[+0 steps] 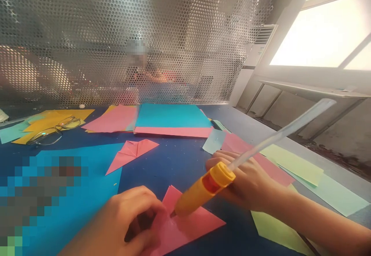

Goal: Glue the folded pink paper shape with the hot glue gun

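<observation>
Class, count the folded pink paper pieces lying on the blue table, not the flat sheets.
2. One folded pink piece lies mid-table, untouched. The other sits under the left hand, with the glue gun in the right hand touching it. Others may be hidden.
</observation>
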Available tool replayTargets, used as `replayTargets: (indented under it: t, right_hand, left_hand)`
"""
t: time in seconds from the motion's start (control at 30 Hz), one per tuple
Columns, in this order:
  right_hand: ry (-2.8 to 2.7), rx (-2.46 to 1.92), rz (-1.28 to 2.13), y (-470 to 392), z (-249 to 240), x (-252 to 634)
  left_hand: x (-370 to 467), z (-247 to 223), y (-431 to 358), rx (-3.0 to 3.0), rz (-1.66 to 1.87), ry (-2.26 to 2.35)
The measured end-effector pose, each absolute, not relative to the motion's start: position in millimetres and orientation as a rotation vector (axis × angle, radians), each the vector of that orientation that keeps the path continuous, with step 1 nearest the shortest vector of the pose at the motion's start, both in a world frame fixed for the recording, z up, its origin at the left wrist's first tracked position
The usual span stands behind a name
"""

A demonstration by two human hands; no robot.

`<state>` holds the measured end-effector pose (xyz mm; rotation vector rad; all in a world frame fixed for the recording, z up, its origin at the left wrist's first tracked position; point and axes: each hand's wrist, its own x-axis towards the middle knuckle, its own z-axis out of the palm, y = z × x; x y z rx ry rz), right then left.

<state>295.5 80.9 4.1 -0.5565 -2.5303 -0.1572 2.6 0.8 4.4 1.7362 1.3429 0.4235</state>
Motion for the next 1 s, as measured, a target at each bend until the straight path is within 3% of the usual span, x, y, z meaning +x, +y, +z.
replayTargets:
  t: [1.0]
  right_hand:
    - [-2.520, -0.542, -0.103, 91.9, 6.3, 310.5]
  left_hand:
    - [2.1, 0.7, -0.8, 1.742, 0.474, 1.339]
